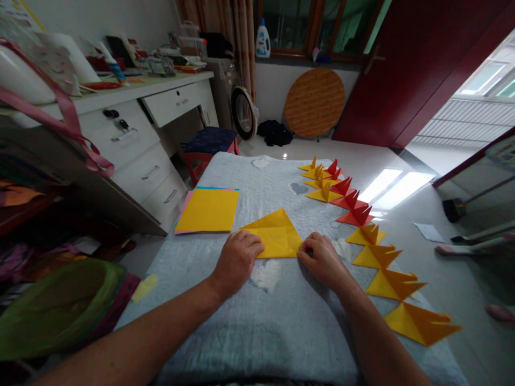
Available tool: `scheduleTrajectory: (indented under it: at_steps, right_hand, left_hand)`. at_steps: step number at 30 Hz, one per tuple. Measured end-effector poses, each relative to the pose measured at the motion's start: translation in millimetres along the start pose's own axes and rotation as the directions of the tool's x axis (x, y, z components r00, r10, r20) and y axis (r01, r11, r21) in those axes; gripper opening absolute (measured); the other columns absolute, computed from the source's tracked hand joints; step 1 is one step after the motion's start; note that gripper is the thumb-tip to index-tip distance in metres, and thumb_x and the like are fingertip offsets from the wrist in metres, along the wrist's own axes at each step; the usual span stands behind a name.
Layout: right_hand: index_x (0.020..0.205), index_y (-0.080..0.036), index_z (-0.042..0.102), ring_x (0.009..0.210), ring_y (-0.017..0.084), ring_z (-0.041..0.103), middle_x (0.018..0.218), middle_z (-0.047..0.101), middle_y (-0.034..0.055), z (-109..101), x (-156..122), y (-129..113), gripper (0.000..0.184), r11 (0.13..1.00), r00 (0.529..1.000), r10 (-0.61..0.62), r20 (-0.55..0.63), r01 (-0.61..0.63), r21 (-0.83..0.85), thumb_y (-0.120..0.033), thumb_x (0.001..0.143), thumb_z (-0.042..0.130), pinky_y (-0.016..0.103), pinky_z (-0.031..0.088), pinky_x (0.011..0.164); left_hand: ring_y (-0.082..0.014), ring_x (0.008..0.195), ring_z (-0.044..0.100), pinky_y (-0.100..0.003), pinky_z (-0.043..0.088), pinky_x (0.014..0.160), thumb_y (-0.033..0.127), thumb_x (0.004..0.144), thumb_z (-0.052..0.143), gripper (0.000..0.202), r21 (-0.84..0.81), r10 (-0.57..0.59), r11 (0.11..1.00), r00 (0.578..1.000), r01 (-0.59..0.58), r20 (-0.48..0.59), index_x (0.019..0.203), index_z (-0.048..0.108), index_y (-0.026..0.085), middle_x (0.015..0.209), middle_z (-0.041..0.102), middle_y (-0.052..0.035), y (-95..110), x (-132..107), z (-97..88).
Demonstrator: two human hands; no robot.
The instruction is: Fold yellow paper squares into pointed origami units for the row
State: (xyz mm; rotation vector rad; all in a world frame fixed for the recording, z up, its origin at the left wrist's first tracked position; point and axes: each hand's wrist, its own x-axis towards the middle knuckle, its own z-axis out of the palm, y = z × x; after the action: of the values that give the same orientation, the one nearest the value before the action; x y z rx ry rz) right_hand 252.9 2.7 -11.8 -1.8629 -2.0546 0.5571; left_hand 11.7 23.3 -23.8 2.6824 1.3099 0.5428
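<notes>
Both forearms reach in from the lower edge over a pale blue cloth (193, 338), wrists low and hands turned inward. A green mesh basket (102, 281) with a wide, open mouth stands at the near left; its inside is too dark to read. The left hand (238, 257) lies over the lower left part of a folded yellow paper (279, 236), its fingers bent and bunched at the edge; whether its thumb grips from beneath, I cannot tell. The right hand (319, 257) is curled, with thumb and forefinger pinched together on the sheet's lower right corner. The paper lies on the cloth between the hands, its peak pointing away from the person. To its left sits a stack of coloured paper (207, 210), yellow on top; along the right runs a line of folded yellow and red pieces (356, 214). Beyond, at left, is a white desk (132, 153) with drawers, their contents hidden. Farther back, a washing machine (221, 75) has its round door swung open, and a detergent bottle (263, 43) stands upright on the windowsill.
</notes>
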Motion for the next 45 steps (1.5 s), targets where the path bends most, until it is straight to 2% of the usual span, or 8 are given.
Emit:
scheduleTrajectory:
  at_steps: [6, 9, 12, 16, 22, 28, 34, 45]
  right_hand:
    - [0.070, -0.017, 0.066, 0.084, 0.019, 0.055, 0.085, 0.063, 0.0054, 0.5, 0.2, 0.8, 0.016, 1.000, 1.000, 0.005, -0.012, -0.005, -0.003, -0.016, 0.084, 0.059, 0.029, 0.038, 0.077]
    - [0.070, -0.017, 0.066, 0.084, 0.019, 0.055, 0.085, 0.063, 0.0054, 1.1, 0.0, 1.5, 0.016, 1.000, 1.000, -0.005, -0.016, 0.005, 0.010, -0.016, 0.084, 0.059, 0.029, 0.038, 0.077]
    - [0.070, -0.017, 0.065, 0.084, 0.018, 0.054, 0.085, 0.062, 0.0055, 0.8, -1.0, 1.0, 0.017, 1.000, 1.000, -0.001, -0.011, 0.001, 0.026, -0.016, 0.085, 0.058, 0.030, 0.037, 0.078]
    - [0.071, -0.017, 0.065, 0.086, 0.019, 0.053, 0.088, 0.061, 0.0056, -1.1, -2.5, -0.6, 0.017, 0.999, 1.000, 0.005, -0.008, -0.005, 0.036, -0.016, 0.086, 0.058, 0.030, 0.036, 0.080]
    - [0.072, -0.017, 0.065, 0.087, 0.019, 0.053, 0.089, 0.061, 0.0053, -1.7, -2.9, -0.6, 0.018, 1.000, 1.000, 0.006, -0.003, -0.006, 0.016, -0.017, 0.088, 0.058, 0.030, 0.035, 0.080]
    - [0.071, -0.016, 0.065, 0.087, 0.018, 0.053, 0.089, 0.062, 0.0056, -1.5, -2.4, -1.7, 0.019, 1.000, 1.000, 0.004, 0.003, -0.004, -0.017, -0.016, 0.088, 0.057, 0.030, 0.035, 0.080]
    - [0.070, -0.017, 0.065, 0.085, 0.018, 0.053, 0.089, 0.062, 0.0061, -1.5, -1.6, -1.5, 0.019, 1.000, 1.000, 0.000, -0.001, 0.000, -0.031, -0.016, 0.087, 0.056, 0.030, 0.035, 0.079]
    - [0.070, -0.017, 0.065, 0.084, 0.019, 0.053, 0.087, 0.062, 0.0063, 0.9, 0.9, 1.1, 0.019, 0.999, 1.000, 0.012, 0.001, -0.012, -0.038, -0.017, 0.086, 0.056, 0.030, 0.033, 0.076]
  left_hand:
    - [-0.0259, 0.101, 0.062, -0.041, 0.050, 0.092, 0.015, 0.093, 0.057, 0.021, 0.157, 0.083, 0.982, 0.988, -0.103, 0.128, 0.111, 0.067, 0.014, 0.109, 0.069, -0.0110, 15.5, -7.8, -6.0]
    - [-0.0316, 0.111, 0.059, -0.047, 0.049, 0.096, 0.038, 0.093, 0.061, 0.043, 0.202, 0.096, 0.972, 0.986, -0.123, 0.138, 0.131, 0.059, 0.018, 0.125, 0.063, -0.0160, 26.0, -14.3, -9.5]
    - [-0.0356, 0.119, 0.055, -0.051, 0.045, 0.101, 0.057, 0.088, 0.061, 0.062, 0.210, 0.090, 0.970, 0.982, -0.125, 0.166, 0.137, 0.056, 0.021, 0.133, 0.058, -0.0201, 30.2, -19.9, -9.0]
    - [-0.0381, 0.126, 0.051, -0.051, 0.042, 0.105, 0.067, 0.082, 0.061, 0.076, 0.203, 0.058, 0.974, 0.978, -0.099, 0.198, 0.141, 0.052, 0.020, 0.139, 0.053, -0.0221, 29.3, -23.6, -4.4]
    - [-0.0373, 0.131, 0.047, -0.052, 0.035, 0.111, 0.069, 0.083, 0.059, 0.078, 0.180, 0.035, 0.981, 0.978, -0.073, 0.208, 0.144, 0.049, 0.020, 0.144, 0.052, -0.0182, 28.8, -25.7, 0.1]
    - [-0.0290, 0.144, 0.036, -0.044, 0.026, 0.120, 0.059, 0.093, 0.050, 0.072, 0.088, 0.131, 0.983, 0.957, -0.159, 0.259, 0.149, 0.038, 0.014, 0.155, 0.041, -0.0158, 24.2, -26.2, 6.4]
    - [-0.0327, 0.148, 0.029, -0.049, 0.029, 0.118, 0.061, 0.089, 0.057, 0.075, 0.024, 0.161, 0.984, 0.932, -0.178, 0.325, 0.152, 0.033, 0.028, 0.161, 0.031, -0.0127, 21.6, -24.9, 3.8]
    - [-0.0327, 0.151, 0.022, -0.050, 0.023, 0.120, 0.064, 0.086, 0.059, 0.078, 0.007, 0.142, 0.988, 0.923, -0.155, 0.358, 0.151, 0.037, 0.027, 0.161, 0.033, -0.0082, 24.3, -22.3, 1.3]
